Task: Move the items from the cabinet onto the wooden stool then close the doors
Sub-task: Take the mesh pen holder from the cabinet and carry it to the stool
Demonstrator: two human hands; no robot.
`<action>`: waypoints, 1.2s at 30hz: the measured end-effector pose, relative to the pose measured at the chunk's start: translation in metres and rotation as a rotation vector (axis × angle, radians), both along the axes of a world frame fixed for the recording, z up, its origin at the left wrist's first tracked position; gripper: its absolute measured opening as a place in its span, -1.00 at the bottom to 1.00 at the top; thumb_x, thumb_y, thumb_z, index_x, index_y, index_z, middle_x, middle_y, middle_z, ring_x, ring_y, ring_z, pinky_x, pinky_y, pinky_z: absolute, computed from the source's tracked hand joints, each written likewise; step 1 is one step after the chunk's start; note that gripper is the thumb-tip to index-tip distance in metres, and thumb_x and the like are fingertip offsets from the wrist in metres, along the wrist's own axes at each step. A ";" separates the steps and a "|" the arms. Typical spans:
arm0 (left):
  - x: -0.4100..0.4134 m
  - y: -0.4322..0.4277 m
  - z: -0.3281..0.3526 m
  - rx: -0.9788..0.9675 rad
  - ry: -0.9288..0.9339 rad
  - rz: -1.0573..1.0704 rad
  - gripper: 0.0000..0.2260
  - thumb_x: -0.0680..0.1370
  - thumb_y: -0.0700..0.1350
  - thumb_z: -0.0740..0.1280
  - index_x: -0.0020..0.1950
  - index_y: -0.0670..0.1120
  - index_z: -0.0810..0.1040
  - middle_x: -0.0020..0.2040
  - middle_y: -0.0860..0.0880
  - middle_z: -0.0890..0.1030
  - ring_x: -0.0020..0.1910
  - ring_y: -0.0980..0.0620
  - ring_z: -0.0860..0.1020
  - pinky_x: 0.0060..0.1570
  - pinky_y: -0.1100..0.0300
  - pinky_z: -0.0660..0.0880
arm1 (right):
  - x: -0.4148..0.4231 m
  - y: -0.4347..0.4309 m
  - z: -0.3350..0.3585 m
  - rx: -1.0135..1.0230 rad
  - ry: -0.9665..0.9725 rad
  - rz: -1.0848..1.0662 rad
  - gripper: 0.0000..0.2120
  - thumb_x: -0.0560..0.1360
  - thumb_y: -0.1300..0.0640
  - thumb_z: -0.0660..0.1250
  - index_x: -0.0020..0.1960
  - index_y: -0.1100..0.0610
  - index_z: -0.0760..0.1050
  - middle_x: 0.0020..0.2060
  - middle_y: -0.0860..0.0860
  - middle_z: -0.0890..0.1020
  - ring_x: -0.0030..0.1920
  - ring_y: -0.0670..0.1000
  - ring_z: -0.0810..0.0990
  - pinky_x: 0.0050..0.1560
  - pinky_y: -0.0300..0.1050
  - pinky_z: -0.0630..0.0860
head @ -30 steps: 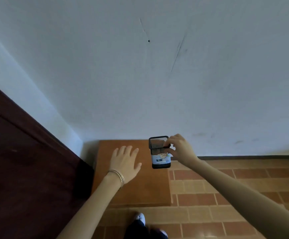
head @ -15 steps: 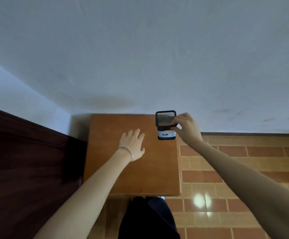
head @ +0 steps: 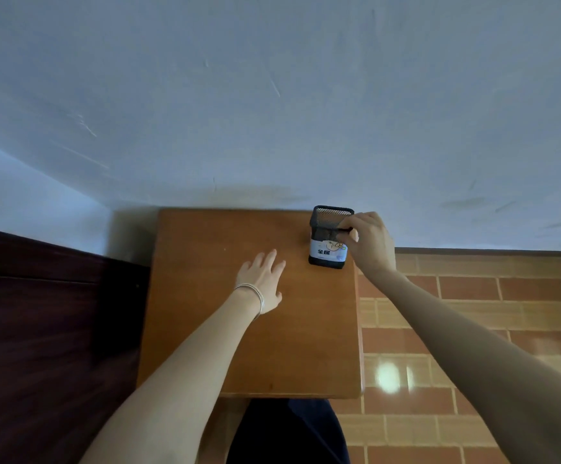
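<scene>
A black mesh pen holder [head: 328, 236] with a white label stands upright at the far right corner of the wooden stool [head: 249, 346]. My right hand [head: 367, 244] pinches its right rim between thumb and fingers. Over the middle of the stool top, my left hand [head: 263, 281] is spread with straight fingers and holds nothing; a bangle sits on its wrist. I cannot tell whether the palm touches the wood. The cabinet's doors and inside are out of sight.
A dark wooden panel [head: 44, 329] fills the left side, close against the stool. A pale wall [head: 272, 112] rises right behind the stool. Brown floor tiles [head: 473, 313] lie to the right. My dark-clothed leg [head: 285, 433] is below the stool's near edge.
The view has dropped and closed in on the stool. The pen holder has come down onto the stool's far right corner, still in my right hand. My left hand stays spread over the stool.
</scene>
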State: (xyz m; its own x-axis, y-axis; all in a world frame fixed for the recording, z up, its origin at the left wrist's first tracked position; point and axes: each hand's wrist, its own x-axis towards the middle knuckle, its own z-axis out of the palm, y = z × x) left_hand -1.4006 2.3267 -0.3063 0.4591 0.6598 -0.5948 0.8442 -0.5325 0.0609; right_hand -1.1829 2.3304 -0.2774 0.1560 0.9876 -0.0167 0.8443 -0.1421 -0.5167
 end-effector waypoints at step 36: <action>0.012 0.023 0.109 0.252 -0.116 -0.121 -0.43 0.59 0.18 0.04 0.54 0.02 -0.02 0.54 -0.06 0.05 0.51 -0.08 -0.02 0.45 -0.07 -0.05 | 0.012 -0.030 0.090 0.004 -0.389 0.247 -0.47 0.40 0.10 0.43 0.33 0.08 0.37 0.25 0.07 0.49 0.27 0.09 0.45 0.30 0.11 0.29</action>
State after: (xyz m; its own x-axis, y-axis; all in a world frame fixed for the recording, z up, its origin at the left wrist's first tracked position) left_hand -1.3886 2.3495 -0.1968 0.5990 0.7159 -0.3587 0.7685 -0.6398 0.0065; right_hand -1.1705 2.3005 -0.1876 -0.0904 0.9959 0.0005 0.9839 0.0893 -0.1549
